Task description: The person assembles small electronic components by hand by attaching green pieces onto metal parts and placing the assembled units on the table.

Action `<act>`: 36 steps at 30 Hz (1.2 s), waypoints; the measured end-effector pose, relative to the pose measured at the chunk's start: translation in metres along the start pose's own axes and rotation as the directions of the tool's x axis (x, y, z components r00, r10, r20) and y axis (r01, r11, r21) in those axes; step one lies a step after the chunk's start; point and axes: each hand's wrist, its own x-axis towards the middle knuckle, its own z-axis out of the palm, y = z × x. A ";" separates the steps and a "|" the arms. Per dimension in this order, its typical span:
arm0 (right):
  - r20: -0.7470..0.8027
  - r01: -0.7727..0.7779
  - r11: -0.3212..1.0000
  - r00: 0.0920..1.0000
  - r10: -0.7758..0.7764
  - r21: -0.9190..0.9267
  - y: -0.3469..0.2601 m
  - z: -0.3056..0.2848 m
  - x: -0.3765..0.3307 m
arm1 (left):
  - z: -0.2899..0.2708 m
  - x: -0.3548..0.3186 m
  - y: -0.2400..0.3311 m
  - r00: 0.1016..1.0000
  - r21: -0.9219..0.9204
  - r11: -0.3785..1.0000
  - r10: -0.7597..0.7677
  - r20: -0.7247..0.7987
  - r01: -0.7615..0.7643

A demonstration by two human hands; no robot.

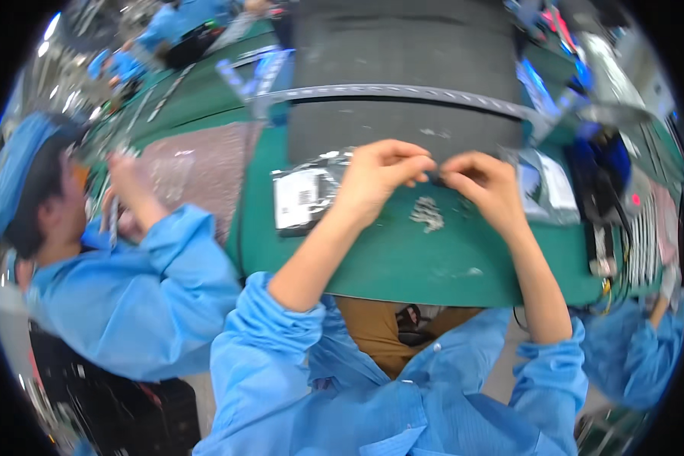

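— Green table (357, 270), dark mat (403, 49) across the back, co-worker (129, 304) in blue at left. Containers?
— Two plastic bags. Shiny bag (328, 172) left of the hands, something dark inside, can't make out what. Pale bag (558, 184) on the right, contents unclear.
— Labels?
— White label (299, 193) on the shiny one, print too blurred to read.
— Fingers?
— Left hand (376, 175) and right hand (494, 186) both pinched on a small dark piece (435, 178), fingertips nearly meeting. Silver parts (427, 215) piled loose on the table, just nearer the person.
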 end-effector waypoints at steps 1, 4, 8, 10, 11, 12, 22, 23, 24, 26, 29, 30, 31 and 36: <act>0.002 -0.024 1.000 1.000 0.024 0.018 -0.001 -0.004 -0.001 | 0.006 0.000 -0.001 0.999 -0.093 0.995 -0.033 -0.001 0.033; 0.002 -0.059 0.996 0.998 0.059 0.065 -0.001 -0.010 -0.001 | 0.011 0.005 -0.012 0.999 -0.174 0.984 -0.034 0.015 0.036; -0.037 -0.072 0.995 0.997 0.074 0.071 0.002 -0.014 -0.003 | 0.012 0.005 -0.020 1.000 -0.180 0.983 -0.017 0.023 0.021; -0.046 -0.080 0.989 0.995 0.086 0.124 0.001 -0.013 -0.004 | 0.015 0.000 -0.015 0.996 -0.142 0.987 -0.062 0.068 0.071; -0.047 -0.082 0.988 0.995 0.088 0.128 0.001 -0.014 -0.004 | 0.016 0.000 -0.014 0.995 -0.139 0.987 -0.066 0.069 0.075; -0.034 -0.080 0.991 0.996 0.084 0.104 0.002 -0.014 -0.004 | 0.017 -0.001 -0.013 0.994 -0.140 0.986 -0.076 0.074 0.086; -0.032 -0.036 0.996 0.999 0.039 0.083 0.004 -0.013 -0.002 | 0.016 0.003 -0.022 0.997 -0.169 0.985 -0.013 0.081 0.026; -0.020 -0.038 0.994 0.999 0.041 0.105 0.006 -0.013 -0.001 | 0.016 0.004 -0.020 0.996 -0.174 0.984 -0.033 0.079 0.046; -0.021 -0.044 0.993 0.999 0.047 0.106 0.007 -0.014 -0.001 | 0.017 0.004 -0.020 0.996 -0.175 0.983 -0.038 0.081 0.052; -0.017 -0.004 0.992 1.000 0.007 0.128 0.010 -0.015 -0.001 | 0.018 0.004 -0.020 0.996 -0.128 0.991 -0.019 0.090 0.031; -0.007 -0.008 0.993 1.000 0.009 0.115 0.009 -0.013 -0.001 | 0.020 0.003 -0.019 0.997 -0.133 0.991 -0.005 0.083 0.016; -0.008 0.009 0.995 1.000 -0.009 0.097 0.009 -0.012 -0.001 | 0.021 0.003 -0.019 0.997 -0.132 0.991 -0.009 0.081 0.020; -0.006 0.006 0.995 1.000 -0.006 0.101 0.011 -0.012 -0.001 | 0.021 0.002 -0.019 0.997 -0.131 0.991 0.006 0.075 0.004; -0.010 0.004 0.983 1.000 -0.003 0.183 0.013 -0.012 -0.001 | 0.023 0.002 -0.019 0.997 -0.131 0.991 0.047 0.061 -0.038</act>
